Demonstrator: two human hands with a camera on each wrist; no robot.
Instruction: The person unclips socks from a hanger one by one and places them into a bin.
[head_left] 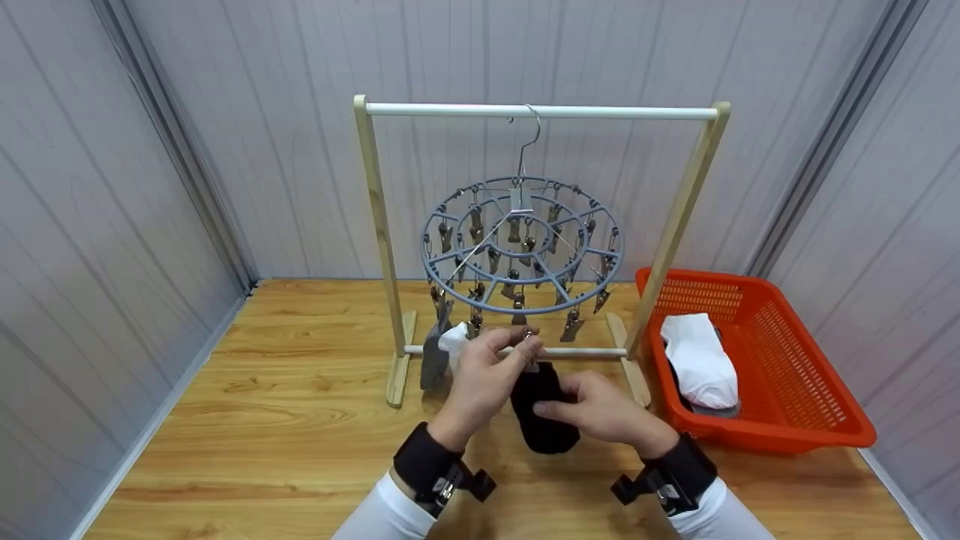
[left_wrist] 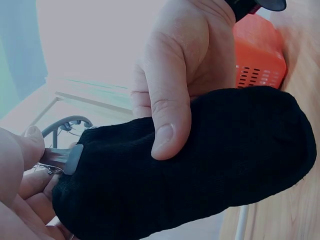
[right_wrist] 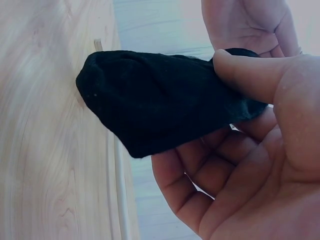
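Observation:
A black sock hangs in front of the round hanger, its cuff end up. Pinched between the thumb and fingers of my left hand is a metal clip, whose flat end lies over the sock's cuff edge. My right hand holds the sock by its side, thumb on the near face and fingers behind. Left of my left hand, a grey sock and a white sock hang from the hanger's edge. My left fingertips partly hide the clip in the head view.
The hanger hooks over the white bar of a wooden stand. Several other clips dangle from its rings. At the right, an orange basket holds a white sock and something grey beneath it. Walls enclose the wooden tabletop.

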